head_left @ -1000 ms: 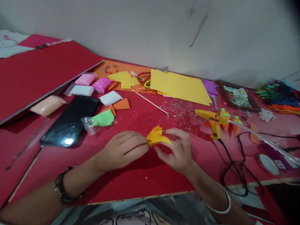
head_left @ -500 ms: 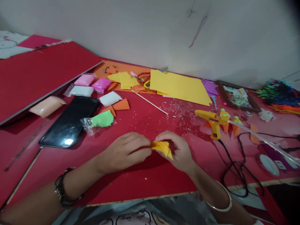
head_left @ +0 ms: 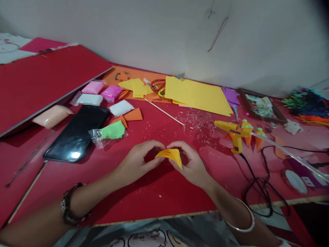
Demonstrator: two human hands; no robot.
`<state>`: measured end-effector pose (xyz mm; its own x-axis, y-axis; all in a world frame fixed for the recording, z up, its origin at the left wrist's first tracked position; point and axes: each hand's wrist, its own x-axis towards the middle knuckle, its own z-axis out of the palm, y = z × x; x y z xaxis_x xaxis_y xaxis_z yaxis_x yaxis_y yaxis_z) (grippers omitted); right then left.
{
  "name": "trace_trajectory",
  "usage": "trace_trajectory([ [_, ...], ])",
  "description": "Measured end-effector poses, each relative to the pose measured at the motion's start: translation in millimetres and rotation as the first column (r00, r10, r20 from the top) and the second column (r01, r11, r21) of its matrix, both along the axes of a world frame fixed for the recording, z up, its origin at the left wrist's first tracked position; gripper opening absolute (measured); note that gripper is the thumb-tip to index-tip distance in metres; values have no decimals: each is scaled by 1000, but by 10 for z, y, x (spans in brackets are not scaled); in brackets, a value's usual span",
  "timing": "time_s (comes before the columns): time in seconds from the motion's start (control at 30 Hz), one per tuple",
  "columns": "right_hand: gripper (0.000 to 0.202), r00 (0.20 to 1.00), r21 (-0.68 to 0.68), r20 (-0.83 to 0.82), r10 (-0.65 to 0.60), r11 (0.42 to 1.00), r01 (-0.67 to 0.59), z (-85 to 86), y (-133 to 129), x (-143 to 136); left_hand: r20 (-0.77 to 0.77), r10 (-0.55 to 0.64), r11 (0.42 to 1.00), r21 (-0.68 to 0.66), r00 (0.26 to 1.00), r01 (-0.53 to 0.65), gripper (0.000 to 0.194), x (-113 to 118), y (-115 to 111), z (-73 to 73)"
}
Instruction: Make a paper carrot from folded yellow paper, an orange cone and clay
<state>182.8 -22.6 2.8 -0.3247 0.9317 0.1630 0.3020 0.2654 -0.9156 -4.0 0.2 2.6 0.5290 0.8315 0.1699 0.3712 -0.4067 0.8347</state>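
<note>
Left grip (head_left: pixel 137 158) and right grip (head_left: pixel 194 166) pinch yellow paper (head_left: pixel 174 155), apparently folded, between a phone (head_left: pixel 77 132) and a glue gun (head_left: pixel 235 133).

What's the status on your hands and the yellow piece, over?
Left hand and right hand both holding layered yellow piece. Piece curved, spanning the gap between hands. Nothing blocking; glue gun off to the right, apart from both.

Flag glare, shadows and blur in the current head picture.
Head view: bright glare on the black phone; head view: shadow darkens the table beneath the left hand and right hand; head view: held yellow paper looks slightly soft, its layers readable; head view: upper-right corner dark.
</note>
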Motion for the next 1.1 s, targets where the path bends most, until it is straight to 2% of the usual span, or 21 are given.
trace_trajectory([
  [0.27, 28, 1000, 35, -2, -13, 999, 13, 1, 17, 19, -54, 5, 987, 159, 999, 4, 19, -40, 1, 13],
  [0.47, 49, 996, 56, -83, -40, 997, 45, -19, -12, 11, -73, -5, 994, 109, 997, 13, 24, -50, -10, -2],
  [0.57, 59, 998, 87, -31, 45, 995, -43, 36, -15, 23, -63, -9, 997, 73, 998, 14, 24, -37, -1, -7],
  [0.67, 63, 988, 55, 6, 154, 987, -154, 100, -1, 49, -41, 30, 997, 68, 999, -27, 25, -35, 16, -5],
  [0.8, 60, 966, -10, -77, 246, 969, -248, 109, 22, 62, -46, 97, 993, 78, 994, -93, 26, -53, 39, 2],
  [0.97, 45, 990, 6, 3, 142, 990, -142, 45, 15, 6, -28, 91, 994, 58, 995, -89, 26, -56, 47, 30],
  [1.1, 46, 994, 82, 101, 40, 996, -48, 36, 12, -17, 72, 32, 999, -10, 997, -31, 34, -46, 25, 36],
])
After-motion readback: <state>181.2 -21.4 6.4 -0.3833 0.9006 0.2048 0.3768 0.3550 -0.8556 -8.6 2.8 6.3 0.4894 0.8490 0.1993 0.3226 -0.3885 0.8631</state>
